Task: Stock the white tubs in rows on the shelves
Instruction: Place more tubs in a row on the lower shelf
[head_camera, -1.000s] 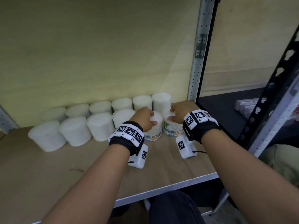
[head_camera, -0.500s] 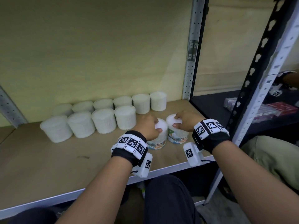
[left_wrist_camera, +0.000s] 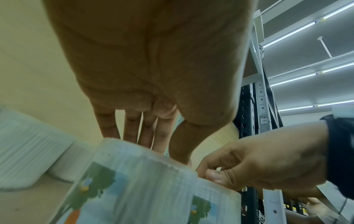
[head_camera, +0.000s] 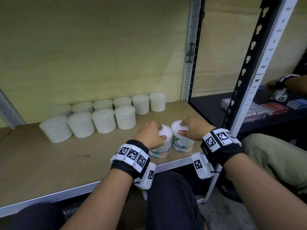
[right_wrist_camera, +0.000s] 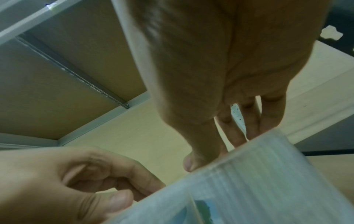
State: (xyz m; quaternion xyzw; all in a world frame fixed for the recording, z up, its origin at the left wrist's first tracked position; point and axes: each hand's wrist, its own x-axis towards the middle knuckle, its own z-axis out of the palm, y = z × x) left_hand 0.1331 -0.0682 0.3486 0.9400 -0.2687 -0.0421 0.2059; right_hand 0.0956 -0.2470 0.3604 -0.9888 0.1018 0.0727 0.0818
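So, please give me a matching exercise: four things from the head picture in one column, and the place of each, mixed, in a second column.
Things:
1. left hand
2. right hand
3. plain white tubs
4. red boxes

Places:
a. in two rows at the back of the wooden shelf
b. on the dark shelf beyond the post
c. gripping the right labelled tub
d. gripping the left labelled tub

Pairs: 1-d, 2-c, 3-a, 4-b

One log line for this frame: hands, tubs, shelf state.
left hand: grips left tub by the top | right hand: grips right tub by the top | both tubs near shelf front edge | stocked rows behind
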